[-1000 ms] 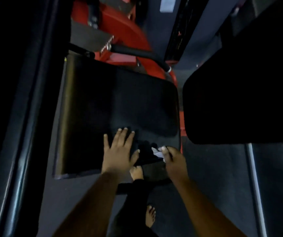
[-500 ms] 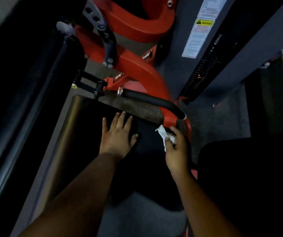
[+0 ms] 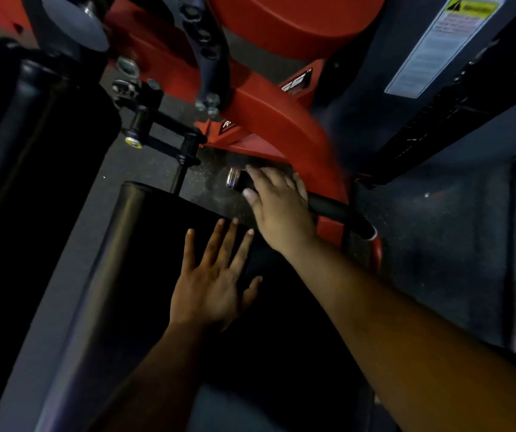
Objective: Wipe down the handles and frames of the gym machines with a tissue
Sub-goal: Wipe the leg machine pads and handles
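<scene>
A red machine frame (image 3: 269,120) is seen curving across the upper middle, with a dark weight-stack housing to its right bearing a white warning label (image 3: 437,45). Below it, a black padded seat (image 3: 144,238) fills the lower left and centre. On that pad the left hand (image 3: 213,285) is laid flat, fingers straight and spread, nothing held. Just beyond the pad's far edge, a black foam handle (image 3: 337,210) with a chrome end cap (image 3: 233,177) is reached across by the right hand (image 3: 278,207) — its fingers are curled over the grip near the cap. The tissue is hidden under that hand; whether it is held cannot be told.
</scene>
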